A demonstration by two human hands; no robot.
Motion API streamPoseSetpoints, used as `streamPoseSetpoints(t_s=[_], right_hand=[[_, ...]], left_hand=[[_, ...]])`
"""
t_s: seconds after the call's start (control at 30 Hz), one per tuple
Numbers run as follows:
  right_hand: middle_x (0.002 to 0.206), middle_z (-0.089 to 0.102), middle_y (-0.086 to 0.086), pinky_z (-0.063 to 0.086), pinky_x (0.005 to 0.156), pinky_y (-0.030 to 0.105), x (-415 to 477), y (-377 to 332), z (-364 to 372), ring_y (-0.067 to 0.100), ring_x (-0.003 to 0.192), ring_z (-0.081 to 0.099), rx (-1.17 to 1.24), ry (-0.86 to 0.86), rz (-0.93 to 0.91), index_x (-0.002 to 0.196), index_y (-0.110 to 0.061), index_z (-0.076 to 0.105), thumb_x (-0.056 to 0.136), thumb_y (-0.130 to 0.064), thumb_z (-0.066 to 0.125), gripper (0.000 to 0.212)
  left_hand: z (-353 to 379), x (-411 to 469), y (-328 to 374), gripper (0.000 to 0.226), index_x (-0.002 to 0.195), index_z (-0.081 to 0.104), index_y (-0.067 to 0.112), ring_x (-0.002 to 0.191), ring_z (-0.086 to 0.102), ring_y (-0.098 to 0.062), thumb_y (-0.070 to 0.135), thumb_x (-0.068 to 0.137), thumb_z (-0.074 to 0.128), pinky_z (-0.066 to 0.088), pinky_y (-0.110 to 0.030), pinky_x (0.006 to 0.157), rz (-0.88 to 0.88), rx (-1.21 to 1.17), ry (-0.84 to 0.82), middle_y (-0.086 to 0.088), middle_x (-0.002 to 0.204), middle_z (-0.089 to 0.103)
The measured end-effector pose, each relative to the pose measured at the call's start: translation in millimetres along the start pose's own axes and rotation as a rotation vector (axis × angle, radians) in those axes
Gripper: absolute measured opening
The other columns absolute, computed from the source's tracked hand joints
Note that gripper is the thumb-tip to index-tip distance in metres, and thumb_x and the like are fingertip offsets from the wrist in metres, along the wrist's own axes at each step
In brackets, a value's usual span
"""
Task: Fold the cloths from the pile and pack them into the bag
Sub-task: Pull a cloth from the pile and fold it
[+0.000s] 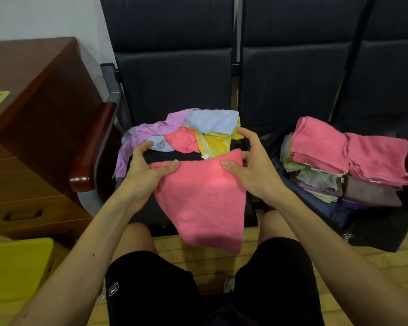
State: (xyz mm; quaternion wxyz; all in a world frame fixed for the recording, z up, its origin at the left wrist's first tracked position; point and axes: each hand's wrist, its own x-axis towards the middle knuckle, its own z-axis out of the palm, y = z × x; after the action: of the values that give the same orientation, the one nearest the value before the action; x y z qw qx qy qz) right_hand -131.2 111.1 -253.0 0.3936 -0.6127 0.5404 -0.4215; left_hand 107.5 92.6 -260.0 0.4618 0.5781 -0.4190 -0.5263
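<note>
Head view: left hand (143, 174) and right hand (252, 170) each pinch the top edge of a pink cloth (203, 201), thumbs on top, fingers curled behind. Cloth hangs before the seat. Pile (186, 132) behind on the seat; bag (368, 222) at right, folded cloths (349, 158) stacked inside.

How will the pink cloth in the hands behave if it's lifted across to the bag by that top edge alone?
The pink cloth will probably stay floppy: below the left hand and right hand, which pinch its top edge, it hangs limp. It looks light, since thumbs and fingers alone carry it. Its fuzzy surface suggests little slip, but its folds may fall open over the bag.
</note>
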Motion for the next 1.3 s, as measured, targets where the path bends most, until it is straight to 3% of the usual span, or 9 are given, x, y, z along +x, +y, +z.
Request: streamPoseSetpoints(t_s=[0.07, 0.2, 0.33, 0.47, 0.6, 0.67, 0.77, 0.97, 1.3], right_hand=[[0.098, 0.069, 0.010, 0.057, 0.082, 0.048, 2, -1, 0, 0.025, 0.086, 0.069, -0.065, 0.003, -0.053, 0.141, -0.031, 0.041, 0.086, -0.018, 0.075, 0.066], [0.081, 0.069, 0.020, 0.056, 0.080, 0.047, 5, -3, -1, 0.031, 0.077, 0.068, -0.204, 0.000, -0.120, 0.138, -0.027, 0.055, 0.083, -0.025, 0.078, 0.060], [0.074, 0.070, 0.012, 0.056, 0.083, 0.040, 5, -4, -3, 0.022, 0.075, 0.068, -0.311, -0.003, -0.168, 0.139, -0.023, 0.055, 0.084, -0.026, 0.077, 0.060], [0.098, 0.075, 0.000, 0.053, 0.094, 0.033, 5, -7, -6, 0.013, 0.096, 0.070, -0.353, -0.006, -0.181, 0.140, -0.019, 0.055, 0.084, -0.025, 0.077, 0.060], [0.068, 0.062, -0.014, 0.052, 0.087, 0.033, 6, -3, -6, 0.006, 0.071, 0.061, -0.469, 0.011, -0.219, 0.139, -0.018, 0.055, 0.086, -0.027, 0.075, 0.057], [0.083, 0.071, -0.003, 0.052, 0.090, 0.040, 7, 2, -8, 0.018, 0.086, 0.065, -0.510, 0.023, -0.217, 0.138, -0.020, 0.056, 0.086, -0.029, 0.074, 0.056], [0.107, 0.073, 0.005, 0.050, 0.094, 0.045, 7, 5, -11, 0.028, 0.103, 0.064, -0.565, 0.043, -0.205, 0.133, -0.021, 0.061, 0.088, -0.030, 0.073, 0.048], [0.078, 0.071, 0.002, 0.054, 0.073, 0.046, 4, 4, -12, 0.026, 0.077, 0.064, -0.694, 0.115, -0.223, 0.098, -0.019, 0.075, 0.092, -0.030, 0.067, 0.015], [0.110, 0.061, -0.005, 0.045, 0.086, 0.029, 2, 20, -22, 0.012, 0.102, 0.055, -0.515, 0.042, -0.155, 0.101, -0.010, 0.074, 0.084, -0.026, 0.077, 0.023]], left_hand=[[-5, 0, 1, 0.063, 0.131, 0.054, 0.029, 0.110, 0.061, -0.018, 0.019, 0.074, 0.082, 0.056, -0.035, 0.090, 0.066, 0.064, -0.057, 0.012, 0.120, 0.053], [-12, 2, 5, 0.044, 0.115, 0.069, 0.024, 0.115, 0.061, -0.010, 0.023, 0.073, 0.079, 0.056, -0.023, 0.088, 0.174, 0.157, -0.103, 0.006, 0.132, 0.058], [-20, 6, 9, 0.040, 0.107, 0.072, 0.028, 0.118, 0.062, -0.015, 0.024, 0.068, 0.079, 0.056, -0.034, 0.096, 0.186, 0.197, -0.143, 0.000, 0.131, 0.062], [-22, 7, 12, 0.038, 0.111, 0.070, 0.026, 0.102, 0.061, 0.003, 0.016, 0.075, 0.078, 0.057, -0.019, 0.084, 0.248, 0.327, -0.129, 0.011, 0.122, 0.060], [-19, 6, 9, 0.041, 0.120, 0.069, 0.016, 0.093, 0.059, 0.009, 0.012, 0.080, 0.079, 0.055, -0.013, 0.078, 0.379, 0.461, -0.031, 0.018, 0.109, 0.060], [-16, 3, 7, 0.040, 0.117, 0.071, 0.014, 0.090, 0.061, 0.008, 0.014, 0.078, 0.081, 0.057, -0.020, 0.081, 0.446, 0.523, 0.035, 0.021, 0.101, 0.062], [-11, -3, 6, 0.032, 0.108, 0.073, 0.018, 0.074, 0.060, 0.016, 0.016, 0.078, 0.082, 0.051, -0.007, 0.067, 0.500, 0.565, 0.116, 0.026, 0.088, 0.060], [-4, -10, 6, 0.021, 0.097, 0.078, 0.016, 0.063, 0.061, -0.013, 0.016, 0.077, 0.083, 0.050, -0.020, 0.062, 0.583, 0.645, 0.197, 0.011, 0.072, 0.066], [-4, -14, 3, 0.020, 0.090, 0.078, 0.020, 0.104, 0.039, -0.013, 0.020, 0.072, 0.086, 0.040, -0.027, 0.089, 0.657, 0.735, 0.208, 0.001, 0.101, 0.045]])
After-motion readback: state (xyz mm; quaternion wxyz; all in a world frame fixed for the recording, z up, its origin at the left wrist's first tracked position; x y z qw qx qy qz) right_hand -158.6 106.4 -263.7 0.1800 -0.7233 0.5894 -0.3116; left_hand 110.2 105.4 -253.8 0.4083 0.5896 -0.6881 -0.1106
